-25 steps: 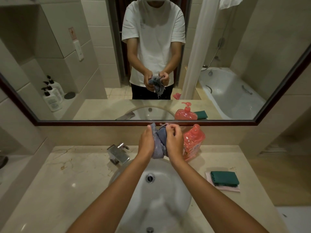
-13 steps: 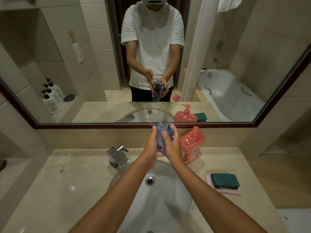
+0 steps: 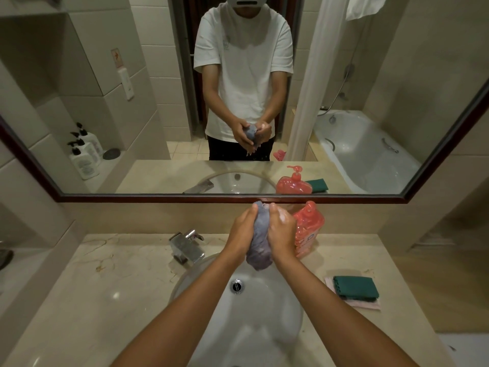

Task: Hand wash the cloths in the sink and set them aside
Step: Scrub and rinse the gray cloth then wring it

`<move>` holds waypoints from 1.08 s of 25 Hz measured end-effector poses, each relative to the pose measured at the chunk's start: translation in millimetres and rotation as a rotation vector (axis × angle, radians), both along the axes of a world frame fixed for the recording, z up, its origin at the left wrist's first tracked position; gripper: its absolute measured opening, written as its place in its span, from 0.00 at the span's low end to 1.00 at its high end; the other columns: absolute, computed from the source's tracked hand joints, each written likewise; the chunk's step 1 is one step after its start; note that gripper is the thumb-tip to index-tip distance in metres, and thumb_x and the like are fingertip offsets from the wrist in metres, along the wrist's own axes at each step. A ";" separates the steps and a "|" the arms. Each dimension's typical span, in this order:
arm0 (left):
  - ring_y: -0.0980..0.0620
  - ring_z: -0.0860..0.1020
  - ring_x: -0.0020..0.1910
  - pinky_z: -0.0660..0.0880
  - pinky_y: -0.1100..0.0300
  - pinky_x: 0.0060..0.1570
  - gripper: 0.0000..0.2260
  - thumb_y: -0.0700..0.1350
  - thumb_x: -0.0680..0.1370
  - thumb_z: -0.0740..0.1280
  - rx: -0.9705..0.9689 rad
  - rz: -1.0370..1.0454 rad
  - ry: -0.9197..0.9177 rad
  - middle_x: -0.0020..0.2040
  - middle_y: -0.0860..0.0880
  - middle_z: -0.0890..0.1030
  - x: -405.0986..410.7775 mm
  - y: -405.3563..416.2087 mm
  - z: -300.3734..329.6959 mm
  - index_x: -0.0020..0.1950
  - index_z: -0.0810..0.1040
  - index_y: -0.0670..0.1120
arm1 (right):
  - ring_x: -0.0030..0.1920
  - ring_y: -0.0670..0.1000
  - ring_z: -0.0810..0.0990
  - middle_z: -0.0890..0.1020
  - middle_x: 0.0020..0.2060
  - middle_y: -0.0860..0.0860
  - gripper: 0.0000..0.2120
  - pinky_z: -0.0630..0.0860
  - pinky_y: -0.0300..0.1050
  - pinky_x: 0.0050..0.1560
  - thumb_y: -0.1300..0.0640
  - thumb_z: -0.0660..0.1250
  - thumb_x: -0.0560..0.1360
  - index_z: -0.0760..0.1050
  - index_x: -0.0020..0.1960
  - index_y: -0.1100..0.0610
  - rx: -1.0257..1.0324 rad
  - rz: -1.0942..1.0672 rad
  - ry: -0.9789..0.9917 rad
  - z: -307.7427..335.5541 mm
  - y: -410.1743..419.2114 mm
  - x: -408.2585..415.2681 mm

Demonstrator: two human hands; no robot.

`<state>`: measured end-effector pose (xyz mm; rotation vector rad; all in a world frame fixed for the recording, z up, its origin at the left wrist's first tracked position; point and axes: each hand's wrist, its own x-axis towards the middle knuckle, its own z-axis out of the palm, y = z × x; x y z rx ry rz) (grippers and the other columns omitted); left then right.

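Hands, left hand (image 3: 242, 229) and right hand (image 3: 281, 231), both gripping bunched grey cloth (image 3: 260, 242) above sink (image 3: 264, 313).

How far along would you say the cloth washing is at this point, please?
Apparently done: a folded green cloth lies on a pink cloth right of the white sink. In hand: left hand and right hand grip a grey-blue cloth, suds showing. Left: rinsing it and setting it aside.

Between the fingers (image 3: 244, 221) of both hands, the cloth (image 3: 259, 242) is soft grey fabric, wet and wrinkled. Below them the sink (image 3: 267, 308) is glossy white ceramic. Left of them the tap (image 3: 188, 246) is shiny metal; right, the bottle (image 3: 308, 229) is translucent red plastic.
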<state>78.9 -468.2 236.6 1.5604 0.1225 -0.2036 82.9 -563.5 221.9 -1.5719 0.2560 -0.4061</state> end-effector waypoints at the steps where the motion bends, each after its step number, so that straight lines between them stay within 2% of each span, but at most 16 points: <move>1: 0.50 0.85 0.53 0.80 0.53 0.57 0.17 0.60 0.81 0.61 -0.078 0.021 0.007 0.52 0.46 0.87 -1.1 -1.6 -0.5 0.52 0.85 0.51 | 0.38 0.47 0.84 0.85 0.34 0.49 0.15 0.79 0.41 0.39 0.53 0.64 0.82 0.80 0.38 0.52 0.023 -0.024 0.034 2.5 -0.6 2.0; 4: 0.47 0.86 0.47 0.81 0.52 0.49 0.13 0.54 0.81 0.66 -0.120 0.114 -0.005 0.45 0.46 0.87 -4.1 -7.9 0.1 0.48 0.85 0.48 | 0.40 0.52 0.85 0.85 0.35 0.52 0.19 0.80 0.45 0.41 0.48 0.62 0.83 0.81 0.38 0.55 0.117 -0.035 0.193 11.6 0.3 4.3; 6: 0.50 0.86 0.43 0.81 0.55 0.44 0.09 0.52 0.80 0.68 -0.124 0.222 -0.029 0.42 0.48 0.87 -4.4 -10.0 0.6 0.49 0.83 0.47 | 0.41 0.51 0.85 0.85 0.37 0.50 0.22 0.79 0.46 0.43 0.43 0.56 0.84 0.80 0.40 0.52 0.070 0.005 0.259 15.5 2.7 1.6; 8: 0.54 0.86 0.40 0.80 0.60 0.40 0.07 0.51 0.79 0.71 -0.112 0.319 -0.086 0.40 0.50 0.86 -1.0 -7.0 0.1 0.48 0.82 0.48 | 0.47 0.47 0.83 0.84 0.46 0.47 0.18 0.78 0.44 0.47 0.41 0.54 0.84 0.79 0.52 0.48 0.061 0.077 0.259 16.1 5.1 -4.6; 10: 0.56 0.85 0.39 0.79 0.63 0.38 0.08 0.52 0.79 0.70 -0.121 0.423 -0.145 0.39 0.50 0.85 1.5 -0.3 3.9 0.46 0.81 0.49 | 0.54 0.45 0.82 0.81 0.56 0.49 0.14 0.80 0.43 0.52 0.44 0.58 0.84 0.72 0.65 0.49 0.174 0.172 0.201 11.3 6.8 -13.0; 12: 0.54 0.84 0.39 0.81 0.60 0.40 0.10 0.53 0.81 0.67 -0.174 0.531 -0.156 0.38 0.51 0.84 4.7 6.0 8.7 0.46 0.80 0.48 | 0.54 0.40 0.82 0.79 0.60 0.47 0.18 0.80 0.37 0.51 0.47 0.62 0.82 0.67 0.70 0.48 0.270 0.268 0.157 3.0 8.2 -22.7; 13: 0.54 0.84 0.39 0.82 0.57 0.42 0.11 0.53 0.82 0.66 -0.184 0.564 -0.155 0.37 0.52 0.84 5.8 7.3 10.3 0.45 0.80 0.48 | 0.57 0.39 0.81 0.78 0.63 0.46 0.22 0.80 0.39 0.54 0.45 0.64 0.80 0.66 0.73 0.47 0.292 0.325 0.153 -0.2 11.6 -27.6; 15: 0.51 0.85 0.42 0.82 0.53 0.45 0.12 0.53 0.83 0.64 -0.147 0.564 -0.161 0.38 0.51 0.84 4.2 6.0 9.7 0.45 0.80 0.48 | 0.64 0.46 0.79 0.77 0.67 0.48 0.32 0.78 0.51 0.64 0.39 0.63 0.76 0.64 0.77 0.47 0.382 0.387 0.175 -4.2 21.5 -35.0; 16: 0.49 0.85 0.44 0.82 0.52 0.46 0.12 0.53 0.83 0.63 -0.103 0.532 -0.172 0.41 0.50 0.84 1.6 4.8 7.0 0.47 0.80 0.48 | 0.65 0.49 0.79 0.77 0.68 0.49 0.32 0.77 0.55 0.66 0.39 0.63 0.75 0.64 0.77 0.46 0.445 0.360 0.177 -5.3 26.1 -37.0; 18: 0.51 0.84 0.48 0.81 0.54 0.47 0.11 0.53 0.83 0.62 0.009 0.442 -0.200 0.47 0.50 0.84 -3.2 6.7 -0.4 0.55 0.79 0.48 | 0.63 0.49 0.81 0.79 0.66 0.51 0.23 0.79 0.52 0.63 0.45 0.64 0.80 0.69 0.74 0.46 0.498 0.240 0.148 -5.8 29.9 -37.6; 20: 0.56 0.82 0.49 0.79 0.63 0.42 0.09 0.51 0.83 0.62 0.037 0.344 -0.206 0.51 0.53 0.82 -4.3 14.6 -5.1 0.61 0.77 0.50 | 0.58 0.47 0.83 0.81 0.62 0.51 0.15 0.82 0.47 0.56 0.53 0.65 0.82 0.75 0.68 0.47 0.388 0.127 0.116 -3.5 22.8 -35.2; 22: 0.54 0.84 0.48 0.78 0.65 0.39 0.08 0.48 0.83 0.63 -0.030 0.263 -0.150 0.52 0.49 0.84 -1.0 23.4 -1.9 0.59 0.79 0.50 | 0.56 0.49 0.83 0.83 0.57 0.51 0.12 0.82 0.52 0.57 0.57 0.67 0.81 0.79 0.63 0.50 0.278 0.071 0.092 0.2 10.7 -30.4; 24: 0.52 0.84 0.48 0.78 0.62 0.41 0.07 0.50 0.82 0.63 -0.095 0.222 -0.077 0.51 0.49 0.85 3.8 28.3 5.3 0.55 0.81 0.53 | 0.53 0.50 0.84 0.86 0.51 0.51 0.08 0.81 0.53 0.58 0.59 0.69 0.79 0.83 0.57 0.56 0.128 0.052 0.063 7.7 2.3 -25.1; 25: 0.54 0.84 0.47 0.78 0.62 0.41 0.07 0.52 0.82 0.64 -0.106 0.192 -0.060 0.48 0.50 0.86 4.7 29.0 9.0 0.52 0.82 0.54 | 0.49 0.49 0.84 0.86 0.45 0.50 0.07 0.81 0.50 0.54 0.58 0.69 0.79 0.84 0.53 0.57 0.042 0.046 0.051 12.0 1.1 -24.0; 27: 0.54 0.85 0.41 0.77 0.62 0.38 0.11 0.55 0.80 0.67 -0.062 0.124 -0.042 0.42 0.49 0.86 3.4 26.0 12.2 0.44 0.84 0.51 | 0.37 0.46 0.82 0.84 0.34 0.48 0.12 0.78 0.44 0.42 0.54 0.66 0.80 0.85 0.43 0.55 -0.105 -0.003 0.040 19.6 1.8 -23.3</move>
